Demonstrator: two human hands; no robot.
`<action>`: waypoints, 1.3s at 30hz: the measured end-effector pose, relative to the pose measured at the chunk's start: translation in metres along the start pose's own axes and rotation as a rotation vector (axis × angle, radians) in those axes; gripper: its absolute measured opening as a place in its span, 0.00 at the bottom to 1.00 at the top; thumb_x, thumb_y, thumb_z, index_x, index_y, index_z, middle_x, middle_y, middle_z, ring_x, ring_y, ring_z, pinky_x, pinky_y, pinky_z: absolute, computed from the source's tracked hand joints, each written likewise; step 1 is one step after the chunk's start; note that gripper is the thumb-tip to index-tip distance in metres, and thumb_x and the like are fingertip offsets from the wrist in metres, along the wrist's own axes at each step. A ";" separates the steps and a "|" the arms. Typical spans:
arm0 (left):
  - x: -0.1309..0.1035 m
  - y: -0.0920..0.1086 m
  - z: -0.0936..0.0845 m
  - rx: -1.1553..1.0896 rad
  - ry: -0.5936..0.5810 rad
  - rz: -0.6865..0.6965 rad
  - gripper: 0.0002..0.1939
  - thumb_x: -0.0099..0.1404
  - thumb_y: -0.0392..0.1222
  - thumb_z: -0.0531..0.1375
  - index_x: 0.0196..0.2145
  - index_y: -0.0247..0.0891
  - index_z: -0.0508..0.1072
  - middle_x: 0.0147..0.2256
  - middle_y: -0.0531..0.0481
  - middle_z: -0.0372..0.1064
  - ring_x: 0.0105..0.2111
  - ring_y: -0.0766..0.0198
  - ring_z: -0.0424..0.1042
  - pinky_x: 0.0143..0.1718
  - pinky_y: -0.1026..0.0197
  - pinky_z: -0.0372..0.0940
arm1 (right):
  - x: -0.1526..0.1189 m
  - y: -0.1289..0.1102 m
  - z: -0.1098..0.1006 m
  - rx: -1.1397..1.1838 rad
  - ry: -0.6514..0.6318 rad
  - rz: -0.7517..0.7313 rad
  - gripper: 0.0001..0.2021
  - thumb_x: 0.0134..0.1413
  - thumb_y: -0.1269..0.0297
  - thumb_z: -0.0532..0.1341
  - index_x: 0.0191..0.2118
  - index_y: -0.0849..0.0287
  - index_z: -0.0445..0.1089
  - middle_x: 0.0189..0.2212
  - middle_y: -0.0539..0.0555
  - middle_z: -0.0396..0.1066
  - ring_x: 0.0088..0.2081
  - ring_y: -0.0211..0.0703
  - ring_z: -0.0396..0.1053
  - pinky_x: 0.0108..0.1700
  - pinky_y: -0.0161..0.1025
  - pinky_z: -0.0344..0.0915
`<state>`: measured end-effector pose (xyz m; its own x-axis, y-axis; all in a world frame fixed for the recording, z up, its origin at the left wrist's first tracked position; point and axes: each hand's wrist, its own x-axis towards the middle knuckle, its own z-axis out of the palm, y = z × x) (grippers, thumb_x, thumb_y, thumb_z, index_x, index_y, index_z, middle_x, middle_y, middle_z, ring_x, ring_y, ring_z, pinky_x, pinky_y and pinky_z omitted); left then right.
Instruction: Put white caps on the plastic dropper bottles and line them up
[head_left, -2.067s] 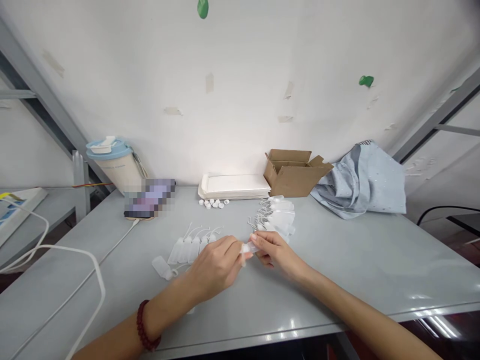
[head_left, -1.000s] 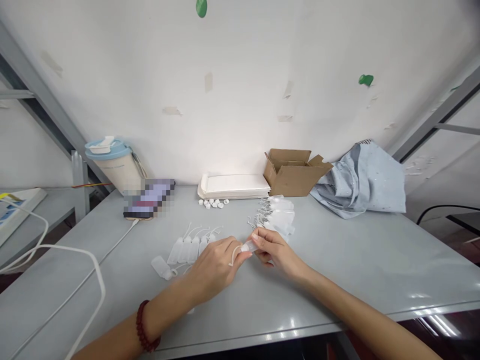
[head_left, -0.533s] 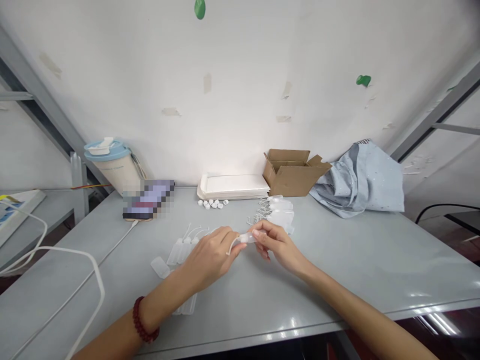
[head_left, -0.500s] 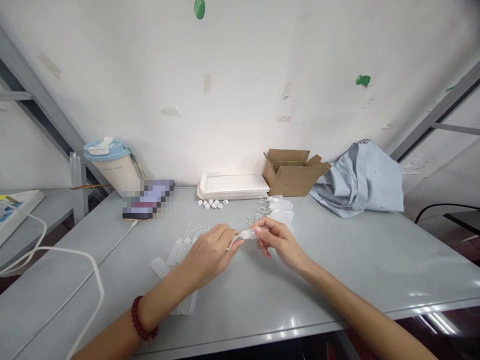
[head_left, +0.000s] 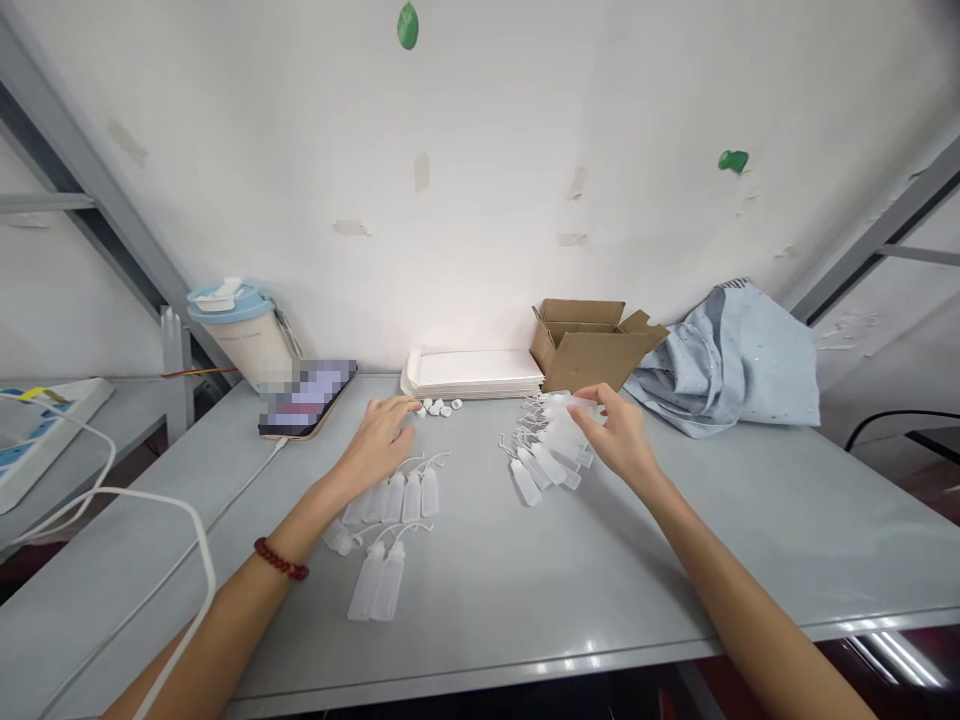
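My left hand reaches over the table, fingers stretched forward and thumb apart. Its fingertips are at a small group of white caps; whether they touch one is hard to tell. Below it lie rows of flat, translucent plastic bottles with thin white cords at their necks. My right hand is over a fanned pile of similar corded pieces. Its thumb and forefinger close on one translucent bottle at the back of that pile. The other right fingers are partly hidden.
Against the wall stand a stack of white envelopes and an open cardboard box. A grey-blue cloth lies at right. On the left are a tumbler, a phone and a white charging cable.
My hands have moved apart from the piece they held together. The left went back to the caps, the right back to the pile. The view has shifted slightly.
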<state>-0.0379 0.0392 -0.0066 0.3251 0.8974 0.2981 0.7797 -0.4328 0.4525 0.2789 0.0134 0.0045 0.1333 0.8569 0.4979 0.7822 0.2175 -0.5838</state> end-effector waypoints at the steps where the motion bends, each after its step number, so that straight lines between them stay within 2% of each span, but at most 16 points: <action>1: 0.001 -0.002 0.000 0.000 -0.031 0.001 0.20 0.61 0.36 0.45 0.49 0.35 0.66 0.53 0.46 0.63 0.53 0.53 0.57 0.53 0.49 0.56 | 0.000 0.002 0.001 -0.038 -0.002 -0.003 0.09 0.50 0.60 0.56 0.34 0.60 0.66 0.34 0.57 0.72 0.36 0.47 0.66 0.36 0.42 0.60; 4: 0.004 -0.006 0.002 -0.014 -0.099 -0.003 0.22 0.61 0.37 0.46 0.52 0.38 0.65 0.56 0.48 0.60 0.55 0.52 0.55 0.54 0.49 0.55 | -0.001 0.004 0.003 -0.121 -0.004 -0.001 0.09 0.50 0.61 0.54 0.34 0.60 0.65 0.35 0.58 0.72 0.34 0.47 0.66 0.34 0.41 0.59; 9: 0.010 -0.009 0.004 0.023 -0.110 -0.021 0.23 0.61 0.38 0.46 0.52 0.40 0.67 0.58 0.49 0.59 0.53 0.51 0.58 0.53 0.48 0.56 | -0.003 0.008 0.006 -0.177 0.007 -0.030 0.06 0.51 0.65 0.52 0.31 0.60 0.64 0.30 0.57 0.71 0.36 0.49 0.66 0.35 0.41 0.58; 12: 0.012 -0.010 0.004 0.044 -0.129 -0.029 0.23 0.61 0.38 0.46 0.52 0.38 0.67 0.57 0.48 0.60 0.53 0.52 0.58 0.54 0.48 0.56 | -0.004 0.006 0.007 -0.223 0.059 -0.074 0.05 0.51 0.66 0.52 0.31 0.60 0.64 0.31 0.58 0.70 0.36 0.50 0.65 0.37 0.43 0.58; 16: 0.013 -0.011 0.004 0.046 -0.147 -0.032 0.23 0.61 0.38 0.45 0.52 0.36 0.68 0.56 0.47 0.62 0.53 0.52 0.59 0.54 0.49 0.56 | -0.010 -0.008 0.007 -0.245 0.189 -0.248 0.04 0.54 0.68 0.53 0.34 0.60 0.64 0.32 0.59 0.68 0.37 0.51 0.63 0.40 0.46 0.59; 18: 0.013 -0.011 0.005 0.044 -0.150 -0.019 0.23 0.62 0.38 0.45 0.51 0.36 0.68 0.56 0.48 0.62 0.52 0.53 0.59 0.54 0.49 0.56 | -0.017 -0.020 0.009 -0.154 0.190 -0.396 0.04 0.55 0.69 0.53 0.37 0.59 0.63 0.35 0.60 0.67 0.39 0.50 0.63 0.41 0.46 0.60; 20: 0.012 -0.011 0.005 0.041 -0.153 0.000 0.22 0.62 0.38 0.46 0.51 0.37 0.69 0.55 0.48 0.63 0.51 0.54 0.60 0.53 0.49 0.56 | -0.028 -0.032 0.014 -0.049 0.100 -0.538 0.05 0.56 0.70 0.53 0.39 0.58 0.62 0.37 0.59 0.65 0.40 0.49 0.63 0.42 0.46 0.61; 23: 0.010 -0.010 0.006 0.031 -0.146 0.064 0.20 0.62 0.39 0.47 0.48 0.39 0.71 0.52 0.49 0.66 0.49 0.55 0.61 0.52 0.50 0.57 | -0.049 -0.050 0.025 0.061 -0.176 -0.678 0.09 0.58 0.71 0.51 0.44 0.59 0.61 0.38 0.60 0.65 0.41 0.47 0.63 0.40 0.44 0.63; 25: 0.009 -0.009 0.008 0.021 -0.136 0.121 0.19 0.63 0.39 0.47 0.46 0.39 0.72 0.50 0.49 0.68 0.48 0.55 0.62 0.52 0.50 0.58 | -0.062 -0.060 0.032 0.081 -0.394 -0.736 0.10 0.59 0.69 0.51 0.47 0.60 0.61 0.41 0.61 0.64 0.41 0.46 0.62 0.41 0.43 0.63; 27: 0.008 -0.009 0.009 0.008 -0.127 0.156 0.18 0.63 0.40 0.48 0.44 0.40 0.74 0.49 0.48 0.69 0.47 0.55 0.62 0.51 0.49 0.59 | -0.070 -0.068 0.038 0.051 -0.539 -0.746 0.13 0.61 0.63 0.51 0.49 0.60 0.60 0.43 0.62 0.63 0.42 0.47 0.61 0.42 0.43 0.63; 31: 0.008 -0.009 0.010 -0.020 -0.114 0.163 0.18 0.64 0.40 0.47 0.44 0.40 0.74 0.48 0.48 0.70 0.48 0.55 0.62 0.51 0.50 0.59 | -0.071 -0.077 0.047 -0.034 -0.627 -0.728 0.17 0.62 0.58 0.50 0.53 0.60 0.60 0.44 0.62 0.61 0.43 0.47 0.59 0.43 0.45 0.61; 39: 0.008 -0.007 0.008 -0.010 -0.118 0.171 0.18 0.66 0.42 0.47 0.43 0.38 0.74 0.46 0.47 0.71 0.47 0.55 0.64 0.51 0.52 0.59 | -0.065 -0.091 0.065 -0.132 -0.678 -0.742 0.17 0.63 0.58 0.46 0.53 0.57 0.61 0.40 0.59 0.61 0.40 0.46 0.57 0.42 0.43 0.59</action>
<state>-0.0366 0.0496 -0.0141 0.5134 0.8142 0.2709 0.7025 -0.5801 0.4122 0.1600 -0.0315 -0.0164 -0.7552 0.6200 0.2129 0.5936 0.7846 -0.1793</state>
